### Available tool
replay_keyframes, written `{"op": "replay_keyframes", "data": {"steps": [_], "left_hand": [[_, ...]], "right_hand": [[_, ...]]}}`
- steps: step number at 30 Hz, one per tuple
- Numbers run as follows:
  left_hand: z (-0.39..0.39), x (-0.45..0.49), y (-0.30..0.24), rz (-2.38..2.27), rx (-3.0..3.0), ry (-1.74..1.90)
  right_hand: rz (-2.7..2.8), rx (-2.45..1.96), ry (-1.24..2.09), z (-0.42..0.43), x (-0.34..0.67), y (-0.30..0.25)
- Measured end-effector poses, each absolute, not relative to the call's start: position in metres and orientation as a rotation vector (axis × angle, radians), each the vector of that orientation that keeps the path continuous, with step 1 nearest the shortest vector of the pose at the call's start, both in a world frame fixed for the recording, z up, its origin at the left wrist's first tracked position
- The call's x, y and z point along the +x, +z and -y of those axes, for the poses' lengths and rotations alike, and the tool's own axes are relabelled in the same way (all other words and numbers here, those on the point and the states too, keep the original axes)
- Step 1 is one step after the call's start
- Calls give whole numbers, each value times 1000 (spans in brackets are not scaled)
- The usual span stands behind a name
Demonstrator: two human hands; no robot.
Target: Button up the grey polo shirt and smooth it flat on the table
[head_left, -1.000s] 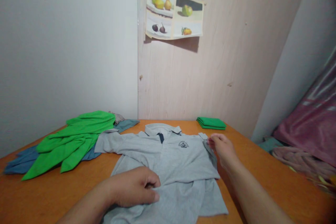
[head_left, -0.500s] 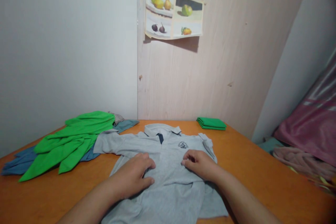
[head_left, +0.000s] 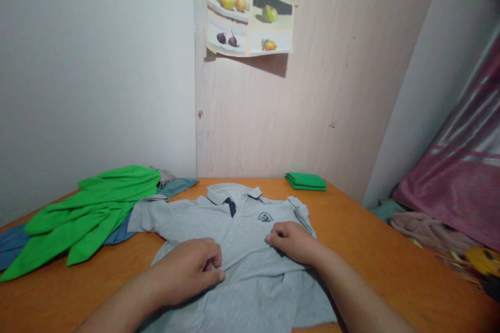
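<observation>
A light grey polo shirt [head_left: 242, 250] lies spread front side up, its collar at the far end and a dark emblem on the chest. Over its left side rests my left hand [head_left: 195, 268], fingers bent and thumb apart from them, with a gap between. My right hand [head_left: 291, 242] is on the shirt below the emblem, thumb and fingers pinched together on the cloth. Creases run across the fabric between both hands. The shirt's lower end is partly hidden by my left forearm and cut off by the frame.
On the orange table [head_left: 351, 250], a crumpled bright green garment [head_left: 97, 208] lies over blue cloth [head_left: 15, 244] at left, touching the shirt's sleeve. A folded green cloth [head_left: 305, 181] sits at the back right. Pink fabric [head_left: 445, 197] hangs at right. A fruit picture [head_left: 250, 21] is on the wall.
My left hand has moved slightly nearer and its fingers have curled more. My right hand's fingers have drawn together on the shirt. The whole view has shifted a little.
</observation>
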State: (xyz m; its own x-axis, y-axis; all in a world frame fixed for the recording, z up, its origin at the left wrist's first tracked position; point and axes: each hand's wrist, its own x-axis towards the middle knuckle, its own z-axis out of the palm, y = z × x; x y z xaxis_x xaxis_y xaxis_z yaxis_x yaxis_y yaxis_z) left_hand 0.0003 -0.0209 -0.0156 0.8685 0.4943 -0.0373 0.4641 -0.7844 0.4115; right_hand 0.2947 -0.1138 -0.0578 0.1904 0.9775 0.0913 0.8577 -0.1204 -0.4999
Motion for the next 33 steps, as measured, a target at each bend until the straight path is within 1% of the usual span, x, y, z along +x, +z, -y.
{"op": "replay_keyframes", "data": {"steps": [7,16,18,20,24,25,28,33], "left_hand": [[31,1,-8,-725,2537,-30],[35,-4,-6,-667,2362,-188],[36,-4,-7,-646,2316,-186],[34,-2,-9,-632,2300,-91],[22,2,-15,-648,2486,237],[19,2,-17,-664,2570,291],[12,1,-22,-705,2757,285],[15,-3,-22,-725,2810,167]], "right_hand": [[1720,-2015,526,116,302,-61],[1643,-1961,1077,131,296,-46],[1630,-1975,1147,133,295,-45],[1625,-1973,1078,132,293,-45],[1697,-1870,540,124,286,-47],[1719,-1836,450,123,283,-46],[1799,-1772,429,122,274,-45],[1923,-1779,477,126,265,-42]]}}
